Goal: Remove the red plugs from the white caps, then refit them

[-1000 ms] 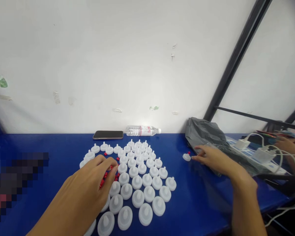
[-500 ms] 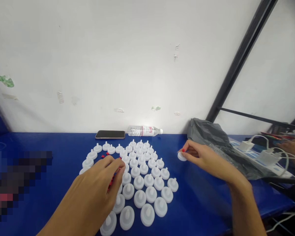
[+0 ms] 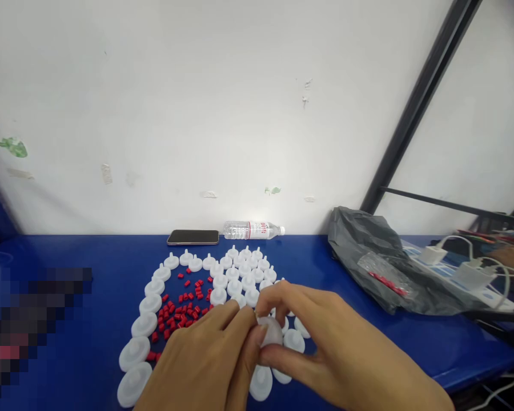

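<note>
Both hands meet at the middle of the blue table, over many white round caps with a narrow spout on top. My right hand [image 3: 308, 337] pinches one white spouted cap [image 3: 272, 332] by its rim, between thumb and fingers. Against that cap's left side, my left hand [image 3: 214, 348] has its thumb and fingers pressed together; what lies between them is hidden. Small red plugs [image 3: 184, 313] lie in a loose heap behind and left of my left hand. White caps [image 3: 144, 324] curve around the heap on the left, with more standing on its right.
At the wall lie a phone [image 3: 192, 237] and a clear plastic bottle [image 3: 253, 230] on its side. To the right, a dark plastic bag [image 3: 360, 251] carries a small clear bag of red pieces [image 3: 388, 279]. Beyond it are a power strip with chargers [image 3: 471, 275] and another person's arm.
My right hand has come in from the right with a white cap, near which a red bit showed earlier. My left hand has moved right from the red heap to meet it.
</note>
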`<state>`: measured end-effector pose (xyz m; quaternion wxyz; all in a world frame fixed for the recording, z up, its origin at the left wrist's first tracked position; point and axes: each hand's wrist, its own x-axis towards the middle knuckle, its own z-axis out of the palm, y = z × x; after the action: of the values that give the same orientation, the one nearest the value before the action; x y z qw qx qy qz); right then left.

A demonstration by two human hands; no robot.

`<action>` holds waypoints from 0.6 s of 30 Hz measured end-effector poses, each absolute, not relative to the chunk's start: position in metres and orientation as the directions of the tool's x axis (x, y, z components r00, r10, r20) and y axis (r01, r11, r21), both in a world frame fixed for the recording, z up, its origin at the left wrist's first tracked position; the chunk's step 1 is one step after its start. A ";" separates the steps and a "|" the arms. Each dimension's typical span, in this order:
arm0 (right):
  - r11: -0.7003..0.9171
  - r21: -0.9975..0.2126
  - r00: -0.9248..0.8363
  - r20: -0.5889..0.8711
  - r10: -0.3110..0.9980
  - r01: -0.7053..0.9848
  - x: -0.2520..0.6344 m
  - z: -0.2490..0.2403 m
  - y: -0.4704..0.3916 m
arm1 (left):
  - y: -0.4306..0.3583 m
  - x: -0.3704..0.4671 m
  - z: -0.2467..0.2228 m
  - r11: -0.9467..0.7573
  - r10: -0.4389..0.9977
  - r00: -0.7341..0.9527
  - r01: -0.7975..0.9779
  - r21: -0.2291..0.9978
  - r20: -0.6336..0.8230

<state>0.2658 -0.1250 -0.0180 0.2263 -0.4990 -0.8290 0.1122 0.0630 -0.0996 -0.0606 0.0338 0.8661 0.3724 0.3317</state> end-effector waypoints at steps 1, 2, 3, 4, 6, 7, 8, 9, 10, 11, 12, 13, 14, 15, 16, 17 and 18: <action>0.488 -0.418 -0.400 0.284 0.871 0.766 0.267 -0.019 -0.124 | -0.099 0.063 -0.060 -0.717 0.671 0.491 0.620 0.317 0.556; 0.501 -0.423 -0.409 0.293 0.864 0.755 0.268 -0.020 -0.122 | -0.098 0.063 -0.061 -0.715 0.673 0.479 0.618 0.328 0.564; 0.510 -0.427 -0.424 0.286 0.860 0.747 0.269 -0.021 -0.120 | -0.097 0.063 -0.062 -0.714 0.673 0.469 0.615 0.336 0.572; 0.518 -0.434 -0.444 0.266 0.856 0.737 0.269 -0.021 -0.119 | -0.096 0.064 -0.063 -0.712 0.674 0.463 0.613 0.342 0.575; 0.527 -0.455 -0.478 0.227 0.848 0.718 0.269 -0.019 -0.116 | -0.095 0.065 -0.064 -0.710 0.675 0.453 0.615 0.344 0.583; 0.527 -0.466 -0.484 0.219 0.847 0.711 0.269 -0.018 -0.115 | -0.095 0.065 -0.065 -0.707 0.676 0.447 0.618 0.344 0.586; 0.527 -0.475 -0.487 0.217 0.846 0.705 0.268 -0.017 -0.113 | -0.096 0.066 -0.065 -0.703 0.679 0.441 0.623 0.345 0.587; 0.529 -0.485 -0.490 0.218 0.844 0.696 0.268 -0.016 -0.112 | -0.096 0.066 -0.064 -0.697 0.682 0.433 0.629 0.345 0.589; 0.532 -0.494 -0.497 0.214 0.841 0.687 0.268 -0.016 -0.112 | -0.096 0.066 -0.064 -0.694 0.682 0.424 0.634 0.343 0.596; 0.535 -0.502 -0.506 0.208 0.837 0.679 0.268 -0.016 -0.111 | -0.095 0.066 -0.064 -0.695 0.678 0.420 0.635 0.339 0.604; 0.539 -0.507 -0.514 0.202 0.833 0.673 0.268 -0.016 -0.110 | -0.095 0.065 -0.063 -0.699 0.672 0.421 0.632 0.334 0.609; 0.540 -0.506 -0.518 0.200 0.832 0.672 0.268 -0.017 -0.110 | -0.094 0.065 -0.063 -0.707 0.663 0.424 0.626 0.328 0.617; 0.541 -0.501 -0.515 0.204 0.832 0.676 0.269 -0.018 -0.109 | -0.093 0.065 -0.064 -0.715 0.653 0.429 0.621 0.321 0.624; 0.543 -0.491 -0.508 0.217 0.833 0.681 0.269 -0.018 -0.109 | -0.092 0.064 -0.065 -0.722 0.645 0.435 0.617 0.313 0.628; 0.549 -0.479 -0.505 0.231 0.832 0.685 0.269 -0.018 -0.109 | -0.092 0.064 -0.065 -0.729 0.637 0.443 0.614 0.304 0.631; 0.560 -0.465 -0.507 0.246 0.826 0.686 0.268 -0.017 -0.110 | -0.091 0.064 -0.066 -0.737 0.626 0.449 0.608 0.295 0.638; 0.579 -0.447 -0.520 0.260 0.814 0.682 0.268 -0.016 -0.110 | -0.091 0.064 -0.066 -0.745 0.616 0.450 0.601 0.290 0.646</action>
<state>0.2684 -0.1100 -0.0159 0.2250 -0.4352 -0.8595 0.1460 0.0644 -0.0915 -0.0665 0.0096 0.8516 0.3572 0.3836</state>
